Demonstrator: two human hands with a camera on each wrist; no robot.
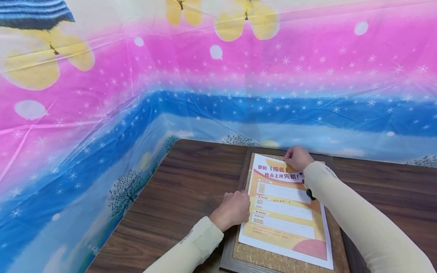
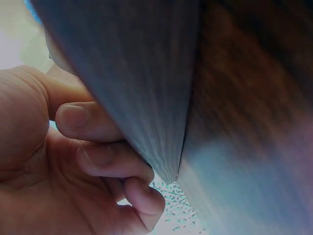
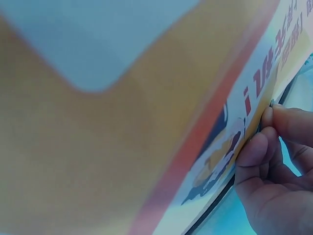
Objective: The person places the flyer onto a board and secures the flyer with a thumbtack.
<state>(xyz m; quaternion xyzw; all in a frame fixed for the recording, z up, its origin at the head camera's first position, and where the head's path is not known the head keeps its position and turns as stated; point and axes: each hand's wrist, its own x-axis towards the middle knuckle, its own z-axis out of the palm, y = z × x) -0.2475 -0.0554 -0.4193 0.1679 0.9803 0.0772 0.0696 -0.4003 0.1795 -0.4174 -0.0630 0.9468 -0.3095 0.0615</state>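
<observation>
A printed poster in yellow, white and red lies on a cork board with a dark wooden frame. My left hand grips the board's left side; in the left wrist view its curled fingers touch the frame. Near the poster's top edge is my right hand. In the right wrist view its thumb and finger pinch a tiny dark thing, seemingly a thumbtack, against the poster. Most of that small thing is hidden by the fingertips.
The board lies on a dark wood-grain table, close to its back edge. A pink and blue printed cloth hangs behind and to the left of the table. The right forearm crosses the board's right side.
</observation>
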